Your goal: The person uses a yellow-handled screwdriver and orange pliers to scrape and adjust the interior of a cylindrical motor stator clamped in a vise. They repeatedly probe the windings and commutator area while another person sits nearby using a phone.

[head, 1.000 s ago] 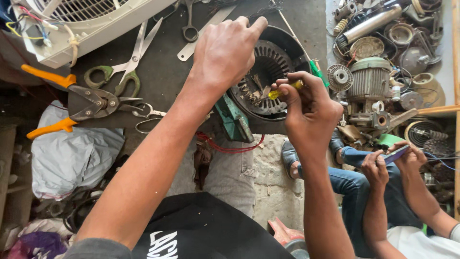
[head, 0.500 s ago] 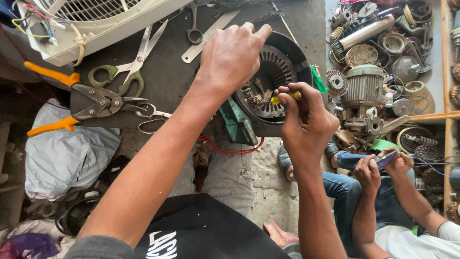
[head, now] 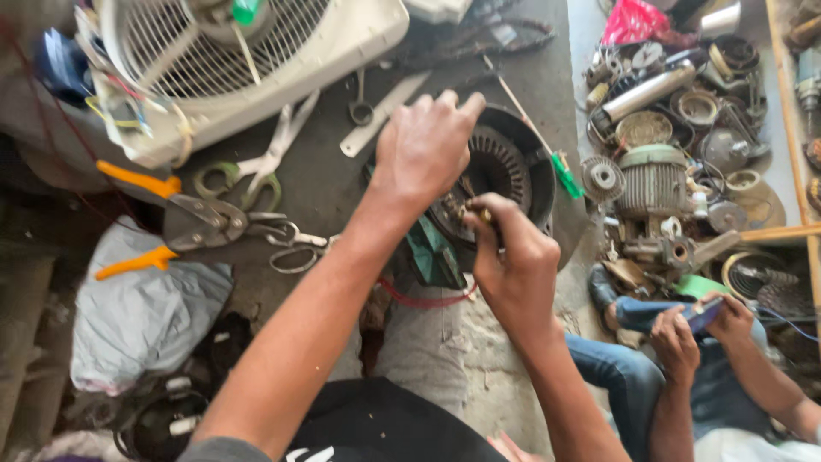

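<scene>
A round motor stator (head: 500,167) with copper windings sits in a black housing (head: 539,192) in front of me. My left hand (head: 423,150) lies over its left side, fingers curled down onto the core and gripping it. My right hand (head: 513,265) is closed around a small yellow-tipped tool (head: 484,214), whose tip presses into the windings at the stator's lower edge. Most of the tool is hidden inside my fist. A green-handled screwdriver (head: 564,175) rests across the housing's right rim.
Orange-handled tin snips (head: 171,214), green-handled scissors (head: 248,175) and a white fan casing (head: 256,68) lie to the left. A heap of motor parts (head: 658,171) fills the right. Another person's hands (head: 701,321) hold a phone at lower right. A grey bag (head: 145,316) sits lower left.
My right hand has shifted left and down onto the stator's lower edge, and the yellow tool is now mostly covered. My left hand stays on the stator.
</scene>
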